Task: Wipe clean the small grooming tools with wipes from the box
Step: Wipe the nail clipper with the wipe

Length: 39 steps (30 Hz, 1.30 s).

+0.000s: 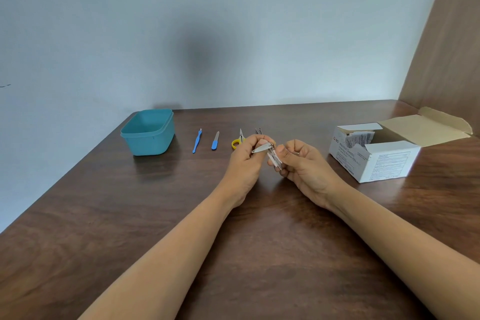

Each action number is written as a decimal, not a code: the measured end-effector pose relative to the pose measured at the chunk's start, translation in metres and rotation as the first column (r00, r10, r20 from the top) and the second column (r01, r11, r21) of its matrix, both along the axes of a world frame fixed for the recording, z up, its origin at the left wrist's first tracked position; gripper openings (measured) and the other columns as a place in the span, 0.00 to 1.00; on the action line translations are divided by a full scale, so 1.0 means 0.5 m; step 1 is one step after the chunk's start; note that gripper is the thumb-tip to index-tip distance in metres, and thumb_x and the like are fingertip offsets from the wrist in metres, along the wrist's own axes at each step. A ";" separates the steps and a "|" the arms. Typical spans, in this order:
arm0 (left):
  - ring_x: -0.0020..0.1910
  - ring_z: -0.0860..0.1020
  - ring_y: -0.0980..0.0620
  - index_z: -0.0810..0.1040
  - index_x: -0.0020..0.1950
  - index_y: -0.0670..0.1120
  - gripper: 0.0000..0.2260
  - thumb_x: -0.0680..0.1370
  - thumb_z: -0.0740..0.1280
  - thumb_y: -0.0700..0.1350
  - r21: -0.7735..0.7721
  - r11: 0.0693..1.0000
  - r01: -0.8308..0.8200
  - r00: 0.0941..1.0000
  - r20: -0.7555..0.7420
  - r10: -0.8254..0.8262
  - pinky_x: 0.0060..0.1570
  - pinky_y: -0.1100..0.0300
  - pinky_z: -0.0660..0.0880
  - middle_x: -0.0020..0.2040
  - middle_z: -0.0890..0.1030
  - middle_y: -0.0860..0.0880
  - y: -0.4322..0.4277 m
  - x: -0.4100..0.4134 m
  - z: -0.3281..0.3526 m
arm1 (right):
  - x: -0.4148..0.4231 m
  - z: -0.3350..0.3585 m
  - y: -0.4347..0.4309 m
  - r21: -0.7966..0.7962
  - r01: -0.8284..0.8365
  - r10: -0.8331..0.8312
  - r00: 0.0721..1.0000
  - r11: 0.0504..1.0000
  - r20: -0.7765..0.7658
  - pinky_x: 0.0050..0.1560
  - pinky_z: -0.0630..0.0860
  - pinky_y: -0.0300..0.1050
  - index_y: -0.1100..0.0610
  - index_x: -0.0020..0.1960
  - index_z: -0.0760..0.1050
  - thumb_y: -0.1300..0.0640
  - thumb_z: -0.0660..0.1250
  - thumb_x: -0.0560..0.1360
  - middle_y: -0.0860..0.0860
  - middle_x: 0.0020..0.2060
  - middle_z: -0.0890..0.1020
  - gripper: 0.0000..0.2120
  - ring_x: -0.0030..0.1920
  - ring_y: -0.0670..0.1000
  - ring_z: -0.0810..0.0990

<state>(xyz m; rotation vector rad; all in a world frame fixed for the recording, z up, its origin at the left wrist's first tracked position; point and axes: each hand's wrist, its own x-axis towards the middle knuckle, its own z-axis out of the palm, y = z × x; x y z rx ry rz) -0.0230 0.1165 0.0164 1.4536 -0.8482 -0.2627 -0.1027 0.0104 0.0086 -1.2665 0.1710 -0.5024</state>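
While it is held just above the tabletop [155, 215], the clipper [268, 150] is gripped from both sides, with its silver lever swung out and pointing left. Its upper end is pinched by the curled fingers and thumb of the left hand [245, 163]. A small white wipe [273, 161] is pressed against its lower body by the right hand [304, 166], whose thumb and fingers are curled round wipe and metal together.

Just behind the clipper, tweezers [258, 131] are laid on the wood, partly hidden by the hands. Behind and slightly left of the clipper, scissors [237, 141] are seen, their yellow handle partly covered by the left hand. Farther left of the clipper a blue file [215, 141] and then a blue pusher [197, 141] are laid apart, tips pointing away. Farthest left of the clipper a teal tub [149, 135] is set near the wall. Well right of the clipper, the box [374, 161] is found with its lid folded back, and packets [361, 138] are visible in the opening.
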 end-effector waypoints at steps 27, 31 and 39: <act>0.35 0.72 0.69 0.77 0.49 0.43 0.07 0.81 0.59 0.36 -0.019 1.000 -0.005 1.000 -0.019 0.005 0.38 0.77 0.68 0.42 0.76 0.55 -0.003 0.006 -0.004 | -0.002 0.000 0.004 -0.044 0.044 -0.043 0.999 0.998 0.029 0.31 0.68 0.35 0.53 0.39 0.64 0.59 0.72 0.65 0.56 0.31 0.79 0.15 0.30 0.47 0.74; 0.38 0.73 0.70 0.76 0.50 0.43 0.05 0.81 0.60 0.38 0.004 0.999 0.033 0.997 0.063 -0.034 0.42 0.76 0.69 0.41 0.76 0.54 -0.004 -0.002 -0.006 | -0.004 0.003 0.003 0.036 0.092 -0.095 0.992 0.995 0.085 0.31 0.66 0.37 0.53 0.39 0.62 0.58 0.71 0.67 0.52 0.29 0.78 0.15 0.33 0.50 0.71; 0.37 0.73 0.64 0.77 0.49 0.48 0.06 0.81 0.60 0.43 0.070 0.997 -0.032 0.999 -0.015 0.033 0.39 0.71 0.70 0.41 0.78 0.58 -0.006 0.000 -0.010 | 0.004 0.004 -0.001 0.112 0.169 -0.177 0.982 0.979 0.063 0.31 0.67 0.36 0.52 0.37 0.61 0.63 0.64 0.77 0.52 0.32 0.74 0.15 0.33 0.48 0.70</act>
